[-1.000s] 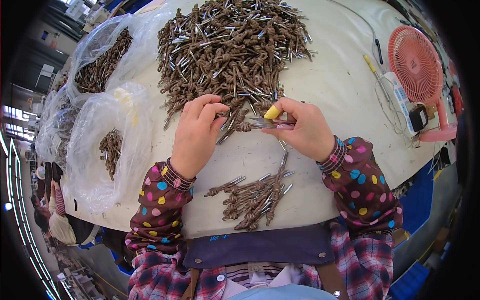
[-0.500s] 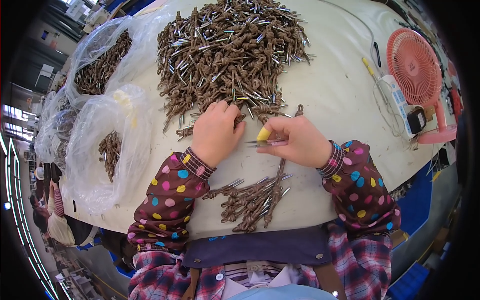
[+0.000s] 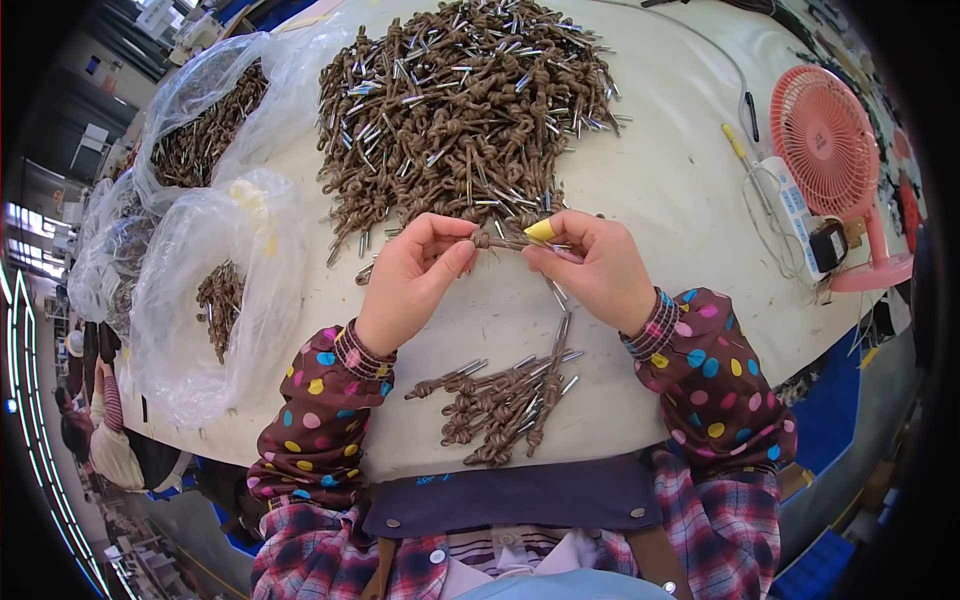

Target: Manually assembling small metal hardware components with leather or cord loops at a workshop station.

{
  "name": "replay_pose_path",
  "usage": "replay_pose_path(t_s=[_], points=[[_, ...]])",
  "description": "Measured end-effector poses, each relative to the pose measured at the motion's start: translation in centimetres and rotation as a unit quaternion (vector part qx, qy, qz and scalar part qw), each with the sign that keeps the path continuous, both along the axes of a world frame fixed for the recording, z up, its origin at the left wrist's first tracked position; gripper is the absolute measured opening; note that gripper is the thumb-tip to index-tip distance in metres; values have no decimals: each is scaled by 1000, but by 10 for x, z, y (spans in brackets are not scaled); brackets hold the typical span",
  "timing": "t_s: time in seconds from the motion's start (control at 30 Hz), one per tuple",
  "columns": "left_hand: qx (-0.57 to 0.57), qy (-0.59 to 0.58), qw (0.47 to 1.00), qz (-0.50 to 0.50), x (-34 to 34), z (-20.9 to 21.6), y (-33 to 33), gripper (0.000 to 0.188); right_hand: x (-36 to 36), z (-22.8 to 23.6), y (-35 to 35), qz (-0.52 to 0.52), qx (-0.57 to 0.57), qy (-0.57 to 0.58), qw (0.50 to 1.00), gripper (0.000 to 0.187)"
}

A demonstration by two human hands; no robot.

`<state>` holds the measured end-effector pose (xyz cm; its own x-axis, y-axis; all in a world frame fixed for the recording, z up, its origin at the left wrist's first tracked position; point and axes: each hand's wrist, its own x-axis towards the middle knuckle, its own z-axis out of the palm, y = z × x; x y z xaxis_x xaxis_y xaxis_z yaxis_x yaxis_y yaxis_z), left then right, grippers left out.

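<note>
A brown knotted cord (image 3: 492, 240) is stretched level between my hands, just in front of a big heap of similar cords (image 3: 460, 110). My left hand (image 3: 412, 280) pinches its knotted end between thumb and forefinger. On the other end, my right hand (image 3: 597, 265) closes thumb and forefinger, with a yellow wrap (image 3: 541, 230) around the forefinger. A slim metal piece (image 3: 557, 293) shows below my right palm; whether it is held there cannot be made out. Nearer to me lies a small pile of knotted cords (image 3: 500, 405) with metal tips.
Clear plastic bags (image 3: 165, 340) with more cords stand along the left of the pale table (image 3: 680, 170). At the right are a pink fan (image 3: 825, 140), a white power strip (image 3: 795, 210), a yellow-handled tool (image 3: 735, 140) and a black pen (image 3: 752, 112). Another person (image 3: 105, 430) is far left.
My left hand has lifted from the heap's edge and now pinches a cord. The pointed blade seen at my right fingers is no longer visible there; those fingers now grip the cord's other end.
</note>
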<state>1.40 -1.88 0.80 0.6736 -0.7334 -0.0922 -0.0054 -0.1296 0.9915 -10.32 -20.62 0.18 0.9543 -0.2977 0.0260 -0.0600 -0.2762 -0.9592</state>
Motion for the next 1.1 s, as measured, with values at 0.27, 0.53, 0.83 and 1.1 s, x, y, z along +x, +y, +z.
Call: replay_pose_path(t_s=[0.27, 0.53, 0.83, 1.1], points=[[53, -606, 794, -12, -8, 6, -8, 31, 0, 4, 1, 8, 12, 46, 999, 17], [-6, -537, 844, -5, -7, -5, -6, 14, 2, 3, -1, 58, 102, 124, 985, 29], [70, -170, 983, 8, -11, -8, -5, 16, -2, 5, 9, -38, -305, -117, 944, 30], [104, -154, 983, -8, -15, -2, -8, 14, -3, 1, 12, -8, -493, -167, 854, 27]])
